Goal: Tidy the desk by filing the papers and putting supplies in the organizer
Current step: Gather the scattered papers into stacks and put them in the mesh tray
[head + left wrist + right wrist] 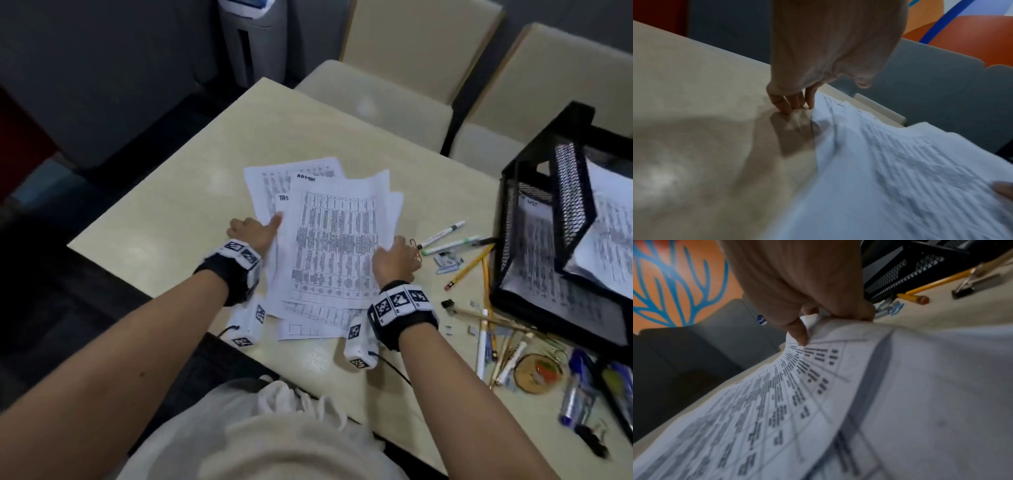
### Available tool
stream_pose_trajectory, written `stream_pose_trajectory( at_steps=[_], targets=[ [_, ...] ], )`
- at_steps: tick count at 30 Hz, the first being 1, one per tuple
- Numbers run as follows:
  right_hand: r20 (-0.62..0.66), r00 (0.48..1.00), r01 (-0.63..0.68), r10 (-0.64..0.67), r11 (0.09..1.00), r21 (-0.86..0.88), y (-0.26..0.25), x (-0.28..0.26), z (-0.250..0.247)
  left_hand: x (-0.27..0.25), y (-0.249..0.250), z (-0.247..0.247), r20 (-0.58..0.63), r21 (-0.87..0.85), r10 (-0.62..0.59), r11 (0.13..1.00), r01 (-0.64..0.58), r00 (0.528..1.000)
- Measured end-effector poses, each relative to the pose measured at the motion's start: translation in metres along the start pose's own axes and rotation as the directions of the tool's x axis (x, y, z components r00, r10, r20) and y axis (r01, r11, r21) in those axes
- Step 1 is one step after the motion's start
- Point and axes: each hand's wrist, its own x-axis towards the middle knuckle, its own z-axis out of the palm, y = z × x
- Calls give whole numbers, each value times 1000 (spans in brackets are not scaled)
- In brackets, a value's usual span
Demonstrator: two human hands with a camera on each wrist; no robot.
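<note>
A loose stack of printed papers (332, 240) lies in the middle of the beige desk (191, 192). My left hand (253, 229) is at the stack's left edge. Its fingertips (791, 104) stand on the desk against the papers (900, 178), and its thumb reaches over the top sheet. My right hand (397, 257) pinches the stack's right edge, which curls upward. The thumb (799, 335) presses on the top sheet of the papers (838, 402) and the fingers curl underneath. A black mesh organizer (575, 202) stands at the right with sheets in its trays.
Markers (445, 233), yellow pencils (469, 267), paper clips (445, 263) and a black binder clip (447, 303) lie between my right hand and the organizer (900, 272). More pens (575, 387) sit at the front right. Cream chairs (376, 109) stand at the desk's far side.
</note>
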Motion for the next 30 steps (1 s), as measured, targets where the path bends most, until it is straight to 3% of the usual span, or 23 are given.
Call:
stream_pose_trajectory(
  at_steps=[4, 6, 9, 11, 13, 16, 19, 22, 26, 28, 30],
  targets=[
    [129, 983, 129, -134, 991, 46, -6, -17, 15, -19, 28, 19, 176, -58, 31, 998, -21, 984],
    [152, 976, 136, -158, 980, 144, -5, -20, 14, -24, 34, 24, 150, -191, 85, 980, -56, 985],
    [171, 981, 40, -88, 964, 264, -6, -17, -1, -36, 39, 15, 55, -354, 316, 893, -278, 947],
    [81, 987, 103, -136, 942, 320, -11, -16, -15, -47, 45, -3, -97, -422, 452, 788, -448, 887],
    [-106, 967, 253, -230, 872, 420, -28, -21, -37, -55, 57, -29, -267, -466, 531, 659, -590, 804],
    [-389, 860, 501, -329, 687, 527, -59, -31, -79, -63, 77, -68, -445, -554, 556, 445, -704, 702],
    [-495, 803, 594, -331, 515, 619, -72, -40, -103, -73, 85, -94, -489, -603, 588, 305, -737, 644],
    [-489, 814, 580, -313, 481, 658, -69, -47, -102, -79, 83, -102, -416, -714, 622, 228, -662, 663],
    [-480, 834, 548, -271, 507, 666, -59, -51, -86, -81, 74, -97, -401, -771, 601, 185, -609, 691],
    [-427, 865, 498, -263, 549, 671, -57, -51, -75, -76, 66, -88, -364, -762, 597, 250, -597, 715],
    [-345, 900, 434, -266, 620, 654, -53, -52, -65, -71, 54, -72, -274, -728, 575, 400, -557, 771]
  ],
)
